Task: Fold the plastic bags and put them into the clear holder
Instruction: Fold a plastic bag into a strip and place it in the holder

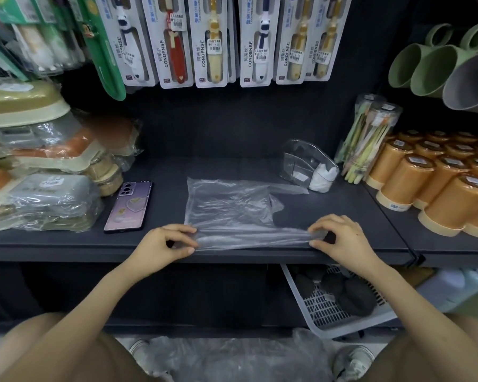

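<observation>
The person is pinching the near edge of the plastic bag [229, 208] with the left hand [160, 244] and right hand [340, 235], probably to fold it evenly. It is lying flat on the shelf [342, 216], the clear holder [307, 164] waiting behind.

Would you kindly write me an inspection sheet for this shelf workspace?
Surface: dark flat shelf.
Job's things: clear plastic bag, near edge folded over; clear holder back right, white wad inside.
Clutter: phone left of the bag; wrapped boxes; orange cups.
Hands: left hand and right hand each pinch the bag's near fold.
Cables: nothing seen.
Surroundings: hanging toothbrush packs; white basket below; more bags on floor.
</observation>
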